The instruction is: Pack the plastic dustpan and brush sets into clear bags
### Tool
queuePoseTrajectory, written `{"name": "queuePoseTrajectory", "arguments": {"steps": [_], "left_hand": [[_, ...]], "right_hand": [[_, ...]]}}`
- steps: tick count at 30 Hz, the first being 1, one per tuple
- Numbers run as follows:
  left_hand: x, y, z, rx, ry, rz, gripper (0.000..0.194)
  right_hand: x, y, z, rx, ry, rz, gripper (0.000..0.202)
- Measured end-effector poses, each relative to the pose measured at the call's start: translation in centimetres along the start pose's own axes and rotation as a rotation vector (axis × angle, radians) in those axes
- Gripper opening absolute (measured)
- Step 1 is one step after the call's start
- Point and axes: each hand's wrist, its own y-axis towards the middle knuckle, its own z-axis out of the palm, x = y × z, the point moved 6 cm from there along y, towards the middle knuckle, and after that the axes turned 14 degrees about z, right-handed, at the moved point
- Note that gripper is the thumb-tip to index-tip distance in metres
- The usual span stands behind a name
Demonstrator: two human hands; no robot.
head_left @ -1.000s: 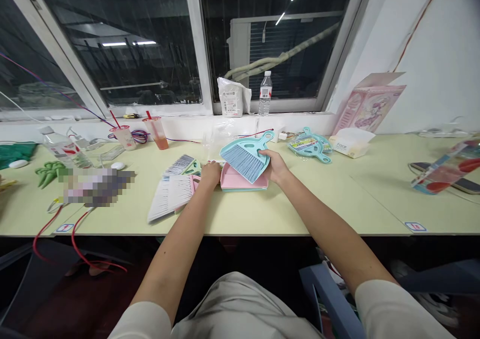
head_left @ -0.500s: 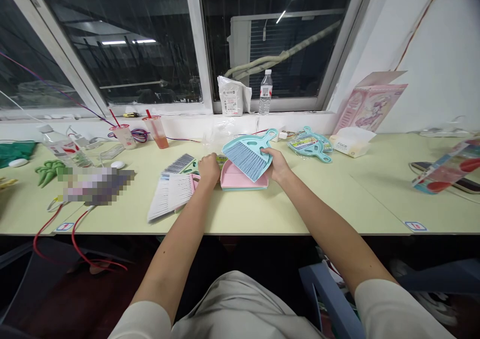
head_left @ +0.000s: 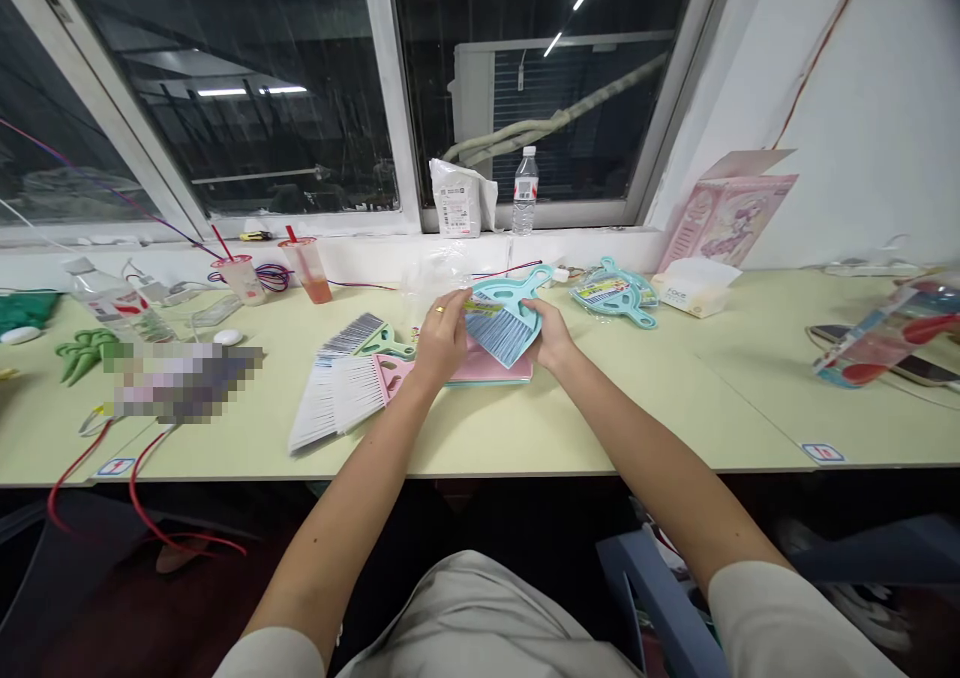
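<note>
My right hand (head_left: 553, 333) is closed around a light-blue dustpan (head_left: 499, 286) and the brush (head_left: 504, 336) lying against it, blue-grey bristles facing me. Fingers of my left hand (head_left: 444, 336) are closed at the set's left side, on a yellow-green label card (head_left: 484, 306) that lies over the top of the bristles. Just below, a pink dustpan (head_left: 495, 366) rests on the table over a bluish one, partly hidden by my hands and the set. Left of my left hand lie brushes with white and grey bristles, one with a pink head (head_left: 390, 376) and one with a green handle (head_left: 390, 343).
Bagged blue dustpan sets (head_left: 619, 293) lie at the back right, beside a tissue pack (head_left: 697, 286) and a pink box (head_left: 731, 208). Two cups with straws, one holding an orange drink (head_left: 306, 270), stand back left. A water bottle (head_left: 525, 193) stands on the sill.
My left hand has come right from the table beside the pink dustpan to the blue set, bringing the label card over the bristles. My right hand keeps its hold on the set.
</note>
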Motion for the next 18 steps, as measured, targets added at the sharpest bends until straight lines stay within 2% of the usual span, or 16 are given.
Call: {"name": "queuePoseTrajectory", "arguments": {"steps": [2,4,9,13,18], "left_hand": [[-0.6,-0.1,1.0,0.068,-0.027,0.013,0.043],[-0.5,-0.3,1.3,0.087,-0.04,-0.025,0.044],[0.8,-0.7,0.9,0.063,-0.096,-0.163,0.047],[0.8,-0.6,0.9,0.106,-0.09,-0.159,0.046],[0.9,-0.6,1.1,0.145,-0.089,-0.184,0.05]], "right_hand": [[-0.5,-0.2,0.5,0.032,-0.014,0.033,0.014],[-0.8,-0.3,0.6,0.032,-0.016,0.056,0.014],[-0.8,0.0,0.3,0.032,-0.036,0.084,0.014],[-0.8,0.1,0.5,0.086,-0.071,0.079,0.017],[-0.9,0.1,0.5,0.082,-0.088,0.088,0.013]]}}
